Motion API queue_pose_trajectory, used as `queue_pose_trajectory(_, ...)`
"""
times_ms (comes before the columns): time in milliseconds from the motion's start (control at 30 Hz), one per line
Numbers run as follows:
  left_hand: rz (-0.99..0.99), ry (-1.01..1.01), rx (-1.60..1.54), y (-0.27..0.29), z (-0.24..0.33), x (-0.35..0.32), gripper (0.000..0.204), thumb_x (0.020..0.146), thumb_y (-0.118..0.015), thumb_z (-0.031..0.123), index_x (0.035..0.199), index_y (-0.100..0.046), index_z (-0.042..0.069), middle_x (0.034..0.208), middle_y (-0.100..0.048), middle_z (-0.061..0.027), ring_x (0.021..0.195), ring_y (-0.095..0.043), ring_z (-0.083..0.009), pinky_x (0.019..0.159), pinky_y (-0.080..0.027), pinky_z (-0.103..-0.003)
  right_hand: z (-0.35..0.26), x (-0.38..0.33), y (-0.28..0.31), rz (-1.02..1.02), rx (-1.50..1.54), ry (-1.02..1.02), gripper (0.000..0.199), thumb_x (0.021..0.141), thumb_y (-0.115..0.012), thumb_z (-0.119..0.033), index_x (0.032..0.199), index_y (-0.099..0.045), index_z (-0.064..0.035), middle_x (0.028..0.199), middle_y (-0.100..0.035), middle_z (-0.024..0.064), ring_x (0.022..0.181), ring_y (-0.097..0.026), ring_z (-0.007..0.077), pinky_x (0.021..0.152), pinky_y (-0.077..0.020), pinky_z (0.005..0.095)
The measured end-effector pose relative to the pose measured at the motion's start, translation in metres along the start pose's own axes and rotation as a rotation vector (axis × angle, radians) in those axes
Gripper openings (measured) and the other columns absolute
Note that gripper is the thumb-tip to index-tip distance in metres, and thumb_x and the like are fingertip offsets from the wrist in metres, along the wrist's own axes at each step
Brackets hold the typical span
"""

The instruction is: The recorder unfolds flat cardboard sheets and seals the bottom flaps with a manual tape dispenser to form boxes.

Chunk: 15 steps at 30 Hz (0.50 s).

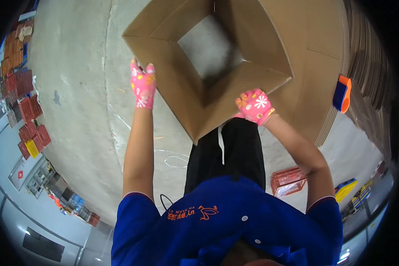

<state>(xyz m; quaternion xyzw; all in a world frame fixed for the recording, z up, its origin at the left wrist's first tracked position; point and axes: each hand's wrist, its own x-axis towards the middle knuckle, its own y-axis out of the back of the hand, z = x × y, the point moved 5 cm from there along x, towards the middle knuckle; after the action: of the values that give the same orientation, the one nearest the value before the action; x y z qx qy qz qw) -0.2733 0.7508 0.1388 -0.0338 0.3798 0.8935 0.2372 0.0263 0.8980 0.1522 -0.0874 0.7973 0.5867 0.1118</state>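
A brown cardboard box (178, 75) is opened out into a four-sided sleeve in front of me, the grey floor showing through its bottom. My left hand (143, 86), in a pink flowered glove, is at the left wall's rim, thumb over the inside and fingers outside. My right hand (255, 106), gloved the same way, is closed over the near right wall's rim, with its fingers curled to the inner side. Part of the right hand's grip is hidden behind the cardboard. One corner of the box points toward my legs.
Flat cardboard sheets (317, 84) lie stacked at the right, with more (370, 66) beyond. An orange and blue brush (342, 94) rests on them. A red crate (288, 181) stands near my right elbow. Red crates (31, 108) line the far left. A thin white strap (176, 160) lies on the floor.
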Motion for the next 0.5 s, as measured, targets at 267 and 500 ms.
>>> queue_pose_trajectory(267, 0.166, 0.155, -0.035, 0.005, -0.007, -0.067, 0.035, 0.090, -0.055, 0.020, 0.114, -0.054, -0.005, 0.103, -0.064, -0.0204, 0.093, -0.062, -0.0309, 0.080, -0.047, -0.036, 0.006, 0.004, 0.020, -0.054, -0.035, 0.017, 0.044, 0.071, -0.061, -0.053, 0.079, -0.059, -0.0099, 0.077, -0.059, 0.0078, 0.077, -0.060, 0.0254, 0.065, -0.0445, 0.0395)
queue_pose_trajectory(500, 0.255, 0.104, -0.216, 0.000, 0.000, -0.018, 0.029, 0.090, -0.055, 0.016, 0.111, -0.057, -0.004, 0.098, -0.066, -0.0133, 0.087, -0.063, -0.0196, 0.076, -0.047, -0.030, 0.026, 0.019, 0.037, 0.004, -0.064, -0.021, 0.052, 0.068, -0.061, -0.060, 0.076, -0.059, -0.0092, 0.073, -0.058, 0.0076, 0.072, -0.059, 0.0246, 0.061, -0.0440, 0.0387)
